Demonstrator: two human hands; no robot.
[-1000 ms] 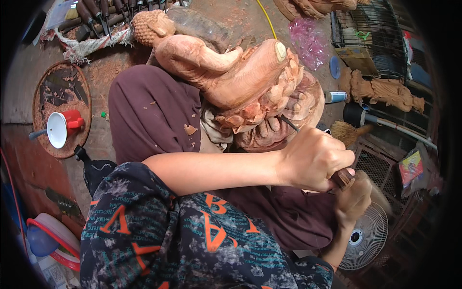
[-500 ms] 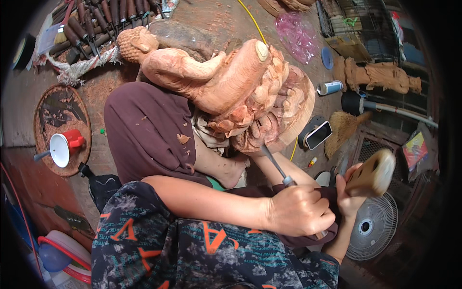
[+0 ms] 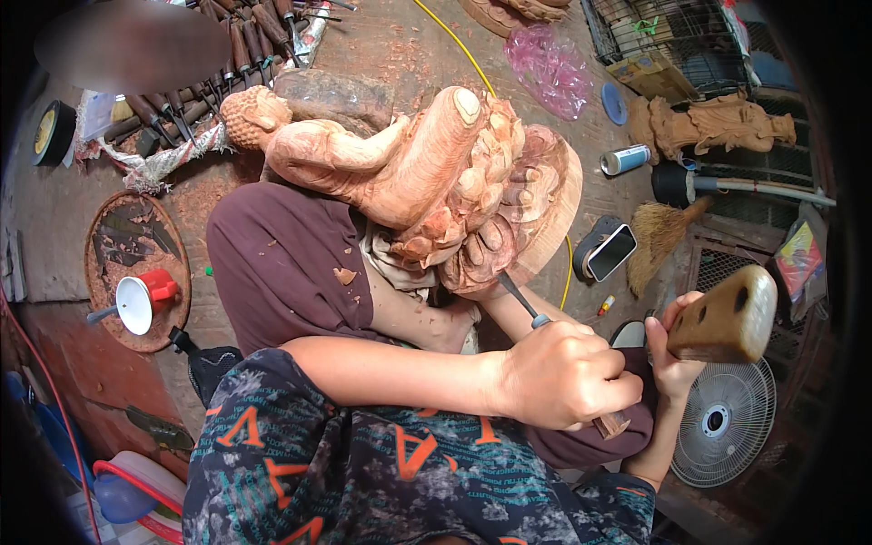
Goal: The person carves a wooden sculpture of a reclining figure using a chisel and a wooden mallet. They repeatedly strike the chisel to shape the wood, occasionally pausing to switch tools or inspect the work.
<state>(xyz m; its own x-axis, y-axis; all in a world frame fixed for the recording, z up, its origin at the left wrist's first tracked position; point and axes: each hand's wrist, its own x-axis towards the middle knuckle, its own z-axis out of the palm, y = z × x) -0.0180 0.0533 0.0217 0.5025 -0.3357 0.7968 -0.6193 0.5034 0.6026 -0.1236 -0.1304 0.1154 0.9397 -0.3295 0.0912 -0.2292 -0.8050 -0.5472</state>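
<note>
My left hand is closed around the handle of a carving chisel. The chisel's steel tip touches the lower edge of the carved base of a reddish wooden statue. This seated figure lies on its side across my legs, its curly-haired head to the left and its petalled base to the right. To the right, raised apart from the chisel's butt end, is a thick wooden mallet with dark holes in its side. My right hand grips it, fingers and thumb wrapped at its near end.
Several chisels lie on a cloth at the far left. Below them is a round tray with shavings and a red-and-white lamp. A phone, a spray can, a broom, another carving and a fan are at right.
The view has shifted slightly. The mallet, smeared by motion before, now shows sharply and sits a little farther right of my left hand. The chisel tip stays against the statue's base.
</note>
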